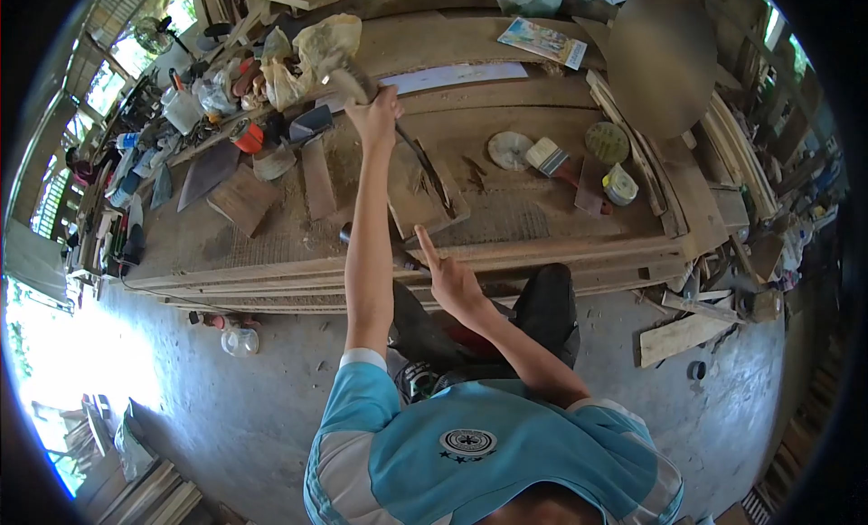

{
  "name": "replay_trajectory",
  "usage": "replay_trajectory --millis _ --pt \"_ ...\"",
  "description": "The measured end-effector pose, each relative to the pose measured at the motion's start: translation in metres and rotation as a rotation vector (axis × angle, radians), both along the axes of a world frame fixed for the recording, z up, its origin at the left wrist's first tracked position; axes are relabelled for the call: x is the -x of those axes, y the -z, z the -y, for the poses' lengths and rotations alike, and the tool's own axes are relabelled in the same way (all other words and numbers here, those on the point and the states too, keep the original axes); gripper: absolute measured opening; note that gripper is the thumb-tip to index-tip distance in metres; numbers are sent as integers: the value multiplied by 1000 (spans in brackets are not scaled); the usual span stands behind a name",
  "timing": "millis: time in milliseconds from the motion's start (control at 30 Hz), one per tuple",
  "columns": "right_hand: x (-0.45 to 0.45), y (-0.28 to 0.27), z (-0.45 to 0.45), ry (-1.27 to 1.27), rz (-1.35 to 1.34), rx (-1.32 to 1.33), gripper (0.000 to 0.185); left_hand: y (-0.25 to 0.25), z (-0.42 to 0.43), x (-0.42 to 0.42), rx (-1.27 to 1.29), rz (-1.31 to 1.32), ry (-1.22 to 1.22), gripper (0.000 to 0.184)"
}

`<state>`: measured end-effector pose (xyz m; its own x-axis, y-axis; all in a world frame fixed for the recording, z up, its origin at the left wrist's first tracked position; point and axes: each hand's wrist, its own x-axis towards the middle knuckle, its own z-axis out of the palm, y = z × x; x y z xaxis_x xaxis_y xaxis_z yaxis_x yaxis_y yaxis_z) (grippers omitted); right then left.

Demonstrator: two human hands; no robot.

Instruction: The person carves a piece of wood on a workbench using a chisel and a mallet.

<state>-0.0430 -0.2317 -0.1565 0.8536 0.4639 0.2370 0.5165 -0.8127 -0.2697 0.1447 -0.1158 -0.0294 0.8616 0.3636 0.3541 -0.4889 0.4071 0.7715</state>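
Note:
My left hand (372,120) is raised over the workbench (298,245), closed around a hammer-like tool (348,76) whose head is blurred. Below it, a small wooden block (418,195) lies on the bench with a long dark strip (432,172) slanting over it. My right hand (457,287) is at the bench's near edge, its index finger stretched to the block's lower edge and the other fingers curled. A dark tool (407,256) runs from behind my left forearm towards those curled fingers; whether they hold it is hidden.
A brush (550,158), a tape measure (619,185) and round tins lie to the right. On the left are wood pieces (244,199), a red-orange can (246,136), bags and bottles. Offcuts (683,335) and a clear jar (240,341) are on the floor.

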Motion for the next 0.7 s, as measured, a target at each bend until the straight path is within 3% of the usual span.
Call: replay_trajectory --millis 100,167,200,267,300,433,500,567,633,700 --pt "2 -14 0 1 -32 3 82 -1 11 -2 -108 37 45 18" --pt "-2 -31 5 -19 -311 -155 75 0 13 -3 -161 40 38 18" --pt "-1 -37 11 -22 -318 -151 75 -1 15 -4 -220 57 38 18" --pt "-4 -45 32 -163 -518 -497 60 -1 17 -4 -274 44 21 17" --pt "-3 -34 37 -224 -190 -572 42 0 19 -6 -309 68 13 16" --pt "15 -62 97 -48 -660 -532 27 4 18 -13 -425 39 48 20" --pt "11 -73 122 38 -622 -681 23 4 25 -10 -485 13 15 20" --pt "-7 -101 145 109 -308 -628 20 -3 29 -1 -572 -8 21 19" --pt "-23 -161 151 268 -362 -785 24 -2 29 -3 -710 -7 56 17" --pt "-31 -224 146 260 -187 -956 28 4 32 -9 -679 6 57 16"
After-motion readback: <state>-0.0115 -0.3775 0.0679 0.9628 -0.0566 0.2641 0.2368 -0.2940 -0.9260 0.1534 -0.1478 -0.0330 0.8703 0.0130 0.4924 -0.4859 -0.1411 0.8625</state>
